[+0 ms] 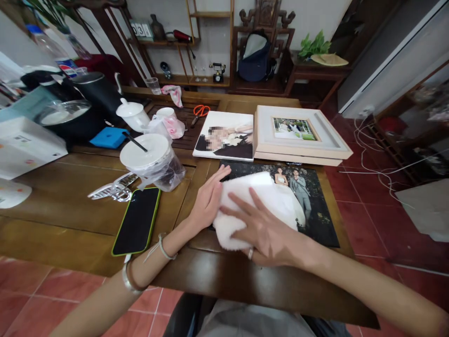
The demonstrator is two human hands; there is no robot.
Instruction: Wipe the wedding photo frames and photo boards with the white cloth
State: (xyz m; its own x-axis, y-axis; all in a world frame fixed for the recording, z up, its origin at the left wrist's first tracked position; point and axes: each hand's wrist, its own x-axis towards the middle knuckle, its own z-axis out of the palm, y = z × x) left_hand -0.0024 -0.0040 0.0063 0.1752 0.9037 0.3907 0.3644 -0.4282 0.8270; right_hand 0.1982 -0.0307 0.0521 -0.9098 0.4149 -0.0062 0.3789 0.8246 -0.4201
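White, fluffy cloth lies on the glossy dark photo at the wooden tabletop edge; your left hand and right hand press it, fingers spread flat.

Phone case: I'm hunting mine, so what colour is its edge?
Bright green around the black phone, clearest in the head view.

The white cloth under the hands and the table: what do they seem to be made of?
The white cloth looks like soft, fluffy fabric, perhaps microfibre or terry; its edge is fuzzy and it bunches under both hands. The table looks like dark varnished wood: grain and a light sheen show.
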